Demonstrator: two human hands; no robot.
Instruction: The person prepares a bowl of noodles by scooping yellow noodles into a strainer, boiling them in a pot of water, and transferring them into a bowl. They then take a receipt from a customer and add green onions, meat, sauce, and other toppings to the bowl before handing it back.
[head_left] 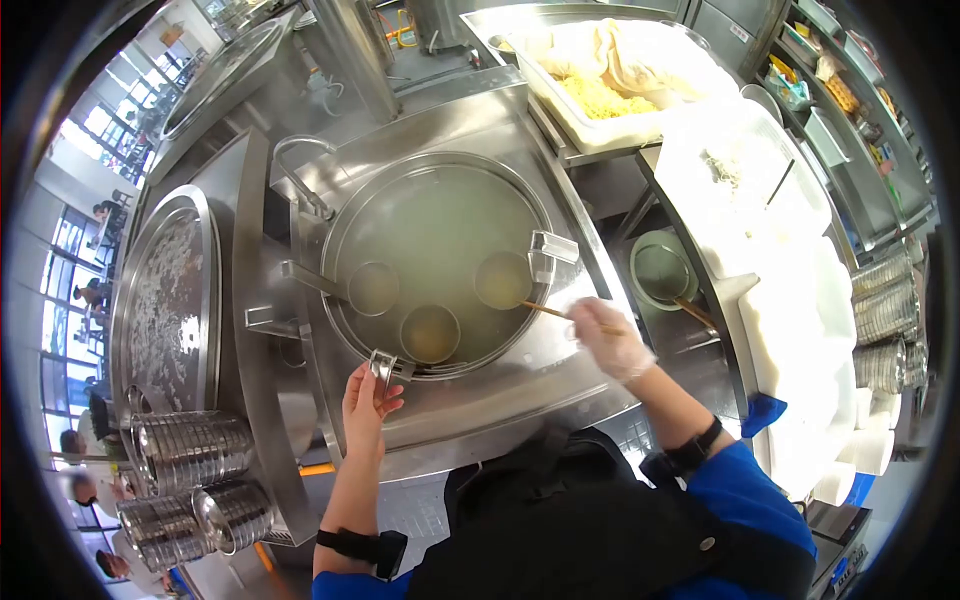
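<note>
A large round pot [340, 222] of cloudy, steaming liquid is set into the steel cooker, with several noodle strainers hooked on its rim. My left hand [362, 408] grips the steel handle of the front noodle strainer [431, 334]; something yellowish shows inside its basket. In a clear plastic glove, my right hand [610, 342] is closed around chopsticks [545, 309]. Their tips reach into the right noodle strainer [503, 281], where pale yellow food sits under the liquid. The left noodle strainer [374, 289] has neither hand on it.
A curved faucet [300, 150] stands behind the pot's left side. Stacked metal bowls [195, 450] and a big round lid [212, 300] are at left. At right are a tray of noodles [595, 100], a small pot [663, 268] with a wooden handle, and stacked white bowls [868, 440].
</note>
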